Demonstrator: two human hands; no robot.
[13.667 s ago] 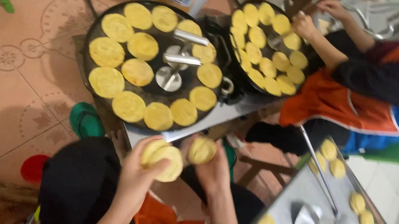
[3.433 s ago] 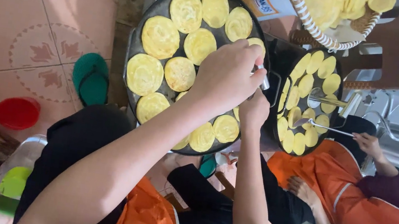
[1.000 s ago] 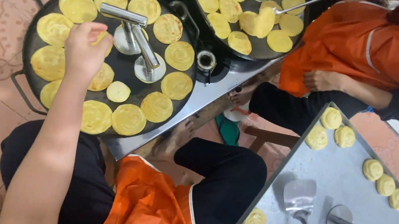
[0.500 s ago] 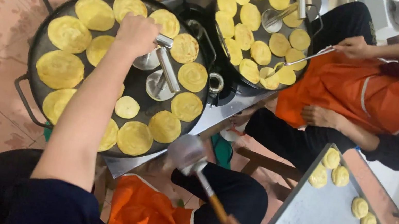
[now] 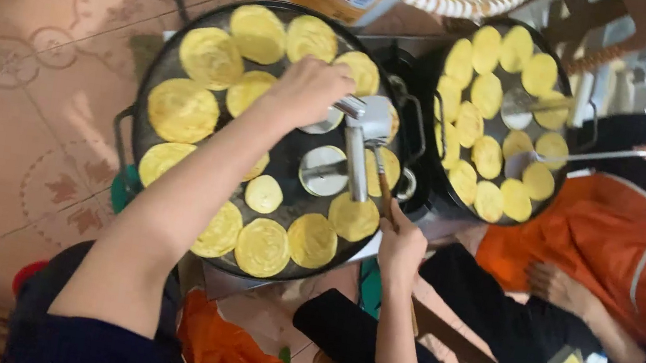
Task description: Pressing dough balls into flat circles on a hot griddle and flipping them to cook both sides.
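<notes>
My left hand (image 5: 310, 91) is closed around the handle of a metal press (image 5: 359, 132), whose round plates sit on the middle of the big black griddle (image 5: 291, 169). My right hand (image 5: 400, 247) grips a wooden-handled spatula (image 5: 380, 183) at the griddle's near edge, its blade lying over a yellow flat cake (image 5: 353, 216). More yellow cakes ring the pan. Just beside it, a second griddle (image 5: 432, 184) holds another batch, tended by a person in an orange apron (image 5: 608, 247).
</notes>
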